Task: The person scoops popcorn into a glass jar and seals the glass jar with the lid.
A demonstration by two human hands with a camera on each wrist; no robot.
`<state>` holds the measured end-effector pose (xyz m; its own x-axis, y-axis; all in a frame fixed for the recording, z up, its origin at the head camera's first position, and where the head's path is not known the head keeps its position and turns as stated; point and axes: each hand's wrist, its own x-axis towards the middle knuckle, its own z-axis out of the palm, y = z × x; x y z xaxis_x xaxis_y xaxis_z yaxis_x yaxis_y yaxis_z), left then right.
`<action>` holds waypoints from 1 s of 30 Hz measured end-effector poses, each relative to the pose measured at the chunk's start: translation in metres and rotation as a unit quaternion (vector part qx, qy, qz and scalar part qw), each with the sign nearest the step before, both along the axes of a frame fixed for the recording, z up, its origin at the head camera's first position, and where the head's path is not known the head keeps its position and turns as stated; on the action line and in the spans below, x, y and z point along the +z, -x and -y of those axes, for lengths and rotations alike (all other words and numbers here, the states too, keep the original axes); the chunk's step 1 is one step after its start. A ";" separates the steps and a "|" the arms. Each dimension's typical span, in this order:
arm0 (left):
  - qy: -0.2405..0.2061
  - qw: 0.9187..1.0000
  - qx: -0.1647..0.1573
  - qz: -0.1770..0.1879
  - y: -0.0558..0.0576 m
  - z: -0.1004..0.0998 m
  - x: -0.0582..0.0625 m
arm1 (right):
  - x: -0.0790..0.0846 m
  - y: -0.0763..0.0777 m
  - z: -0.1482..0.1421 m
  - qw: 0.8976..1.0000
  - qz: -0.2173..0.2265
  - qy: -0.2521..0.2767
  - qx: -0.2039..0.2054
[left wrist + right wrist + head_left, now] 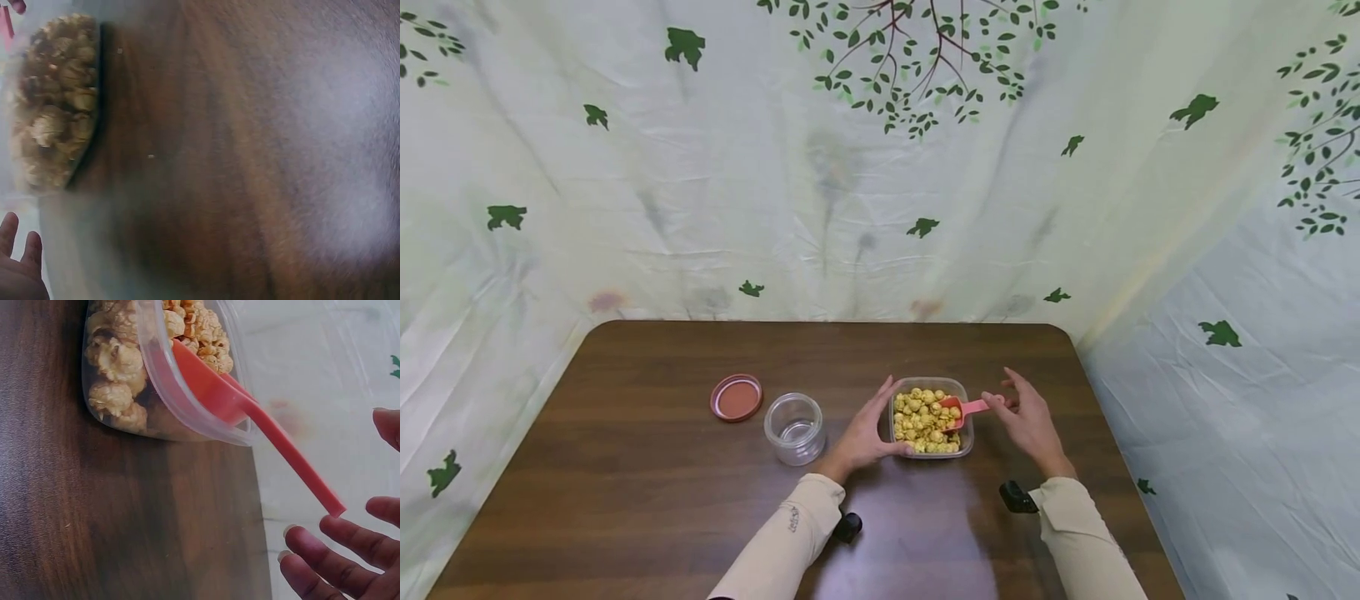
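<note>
Nearby jar (794,429): clear and uncovered, it stands on the table (655,500) a little left of the middle.
Lid (736,398): red, lying flat, just beyond the jar toward the far left corner.
Cloth (722,167): pale, printed with green leaves, hanging behind the far edge and along the right edge.
Between jar and tub: the left hand (861,437), with its sleeve (782,537) slanting up from the near side (a black wrist camera (848,527) sits by the cuff).
Tub (934,455): clear plastic, filled with popcorn (921,421), right of the table's middle, toward the far edge.
Scoop (967,408): pink, broad end among the popcorn at the tub's right wall, handle (290,456) jutting over the right rim.
Left hand's fingers: spread about the tub's left side, thumb at the near left corner; whether they press it I cannot tell.
Right hand (1030,421): fingers loose and apart, one fingertip touching the handle's end or just beside it.
Head view alone: jar and lid.
Right wrist view: popcorn lumps through the tub's side, and the handle's tip, clearer than from above.
Left wrist view: pale specks (150,156) on the table, otherwise blurred.
</note>
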<state>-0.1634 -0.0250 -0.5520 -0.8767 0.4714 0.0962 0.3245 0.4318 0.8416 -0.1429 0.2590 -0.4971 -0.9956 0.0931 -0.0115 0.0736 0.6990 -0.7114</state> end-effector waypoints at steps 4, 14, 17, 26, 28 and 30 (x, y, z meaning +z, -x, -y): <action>-0.008 1.000 0.014 0.014 0.000 -0.001 -0.009 | -0.002 -0.001 0.001 1.000 0.001 0.000 -0.005; -0.014 0.998 0.042 0.035 0.000 0.002 -0.025 | -0.005 0.001 0.005 1.000 0.007 0.019 -0.008; 0.001 0.999 0.036 0.032 0.001 0.001 -0.027 | -0.006 0.002 0.005 1.000 0.001 0.016 -0.006; 0.015 0.999 0.018 0.028 0.004 -0.004 -0.034 | -0.012 0.001 0.000 0.998 -0.019 0.060 -0.017; 0.012 0.999 0.020 0.033 0.004 -0.005 -0.035 | -0.014 0.001 0.000 0.996 -0.013 0.089 -0.025; 0.009 0.999 0.023 0.035 0.005 -0.006 -0.035 | -0.015 0.001 0.001 0.993 -0.006 0.116 -0.033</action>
